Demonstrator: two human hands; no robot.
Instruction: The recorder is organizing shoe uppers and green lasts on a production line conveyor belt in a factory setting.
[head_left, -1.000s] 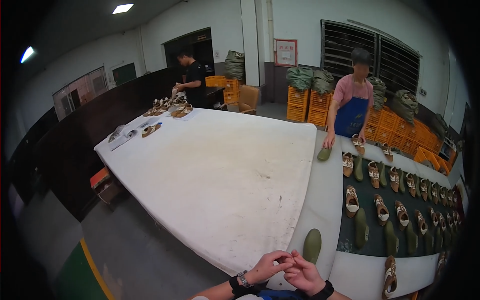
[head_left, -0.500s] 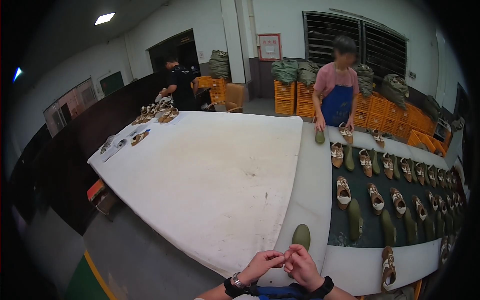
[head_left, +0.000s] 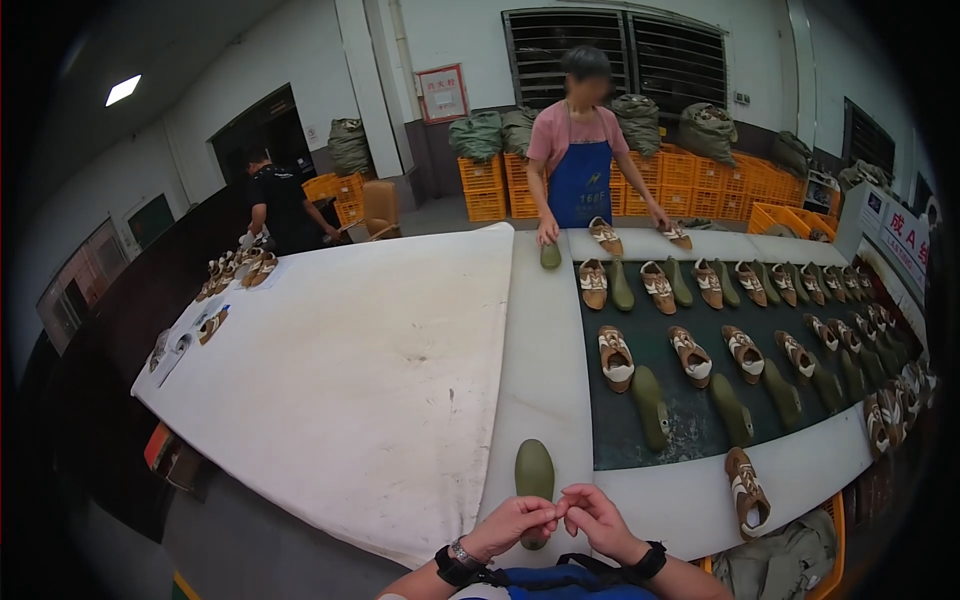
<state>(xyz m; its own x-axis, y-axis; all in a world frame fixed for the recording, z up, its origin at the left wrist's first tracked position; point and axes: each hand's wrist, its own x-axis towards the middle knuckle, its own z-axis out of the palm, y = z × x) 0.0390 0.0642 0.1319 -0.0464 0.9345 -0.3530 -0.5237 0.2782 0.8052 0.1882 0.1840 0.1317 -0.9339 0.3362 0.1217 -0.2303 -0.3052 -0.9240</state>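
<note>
Both hands are close together at the table's near edge, fingertips meeting. My left hand is closed in a pinch; anything between its fingers is too small to make out. My right hand is also closed, thumb and forefinger pressed together against the left fingertips. Just beyond and partly beneath them lies a green shoe last on the pale worktop strip. To the right, nearest my right hand, a brown and white sneaker rests on the white near ledge.
A dark green conveyor belt carries rows of sneakers and green lasts. Left is a cloth-covered table with several shoes at its far end. Across stands a co-worker in a blue apron; another person works far left. Orange crates line the wall.
My view has turned right, so the scene sits further left. My hands remain joined near the last. The co-worker's arm has stretched out to a sneaker on the far ledge.
</note>
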